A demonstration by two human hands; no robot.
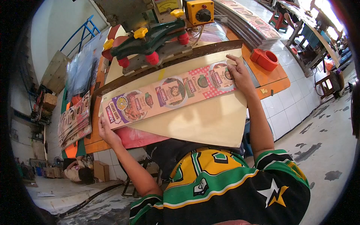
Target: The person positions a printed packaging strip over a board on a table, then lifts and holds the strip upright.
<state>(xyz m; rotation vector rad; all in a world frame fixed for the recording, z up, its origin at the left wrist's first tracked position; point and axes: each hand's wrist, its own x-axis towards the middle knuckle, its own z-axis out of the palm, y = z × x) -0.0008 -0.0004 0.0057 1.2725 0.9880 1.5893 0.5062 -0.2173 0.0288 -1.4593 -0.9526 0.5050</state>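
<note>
A long printed strip (150, 96) with food pictures and Masako logos lies slantwise over a cream sheet (202, 120) on the work table. My left hand (107, 132) holds its lower left end, fingers partly hidden beneath. At the upper right end, my right hand (240, 75) grips the strip with the thumb on top and the index finger stretched past the corner. Just beyond the strip runs a brown metal bar (217, 47). Above that bar stands a dark green press arm (150, 39) with yellow knobs and red feet, apart from both hands.
Fanned printed strips (77, 120) and clear plastic sheets (80, 77) lie at left. A red ring-shaped object (264, 59) sits on the orange table edge (277, 80). Behind are a yellow control box (200, 13) and stacked printed sheets (251, 18). Another person (78, 172) is low at left.
</note>
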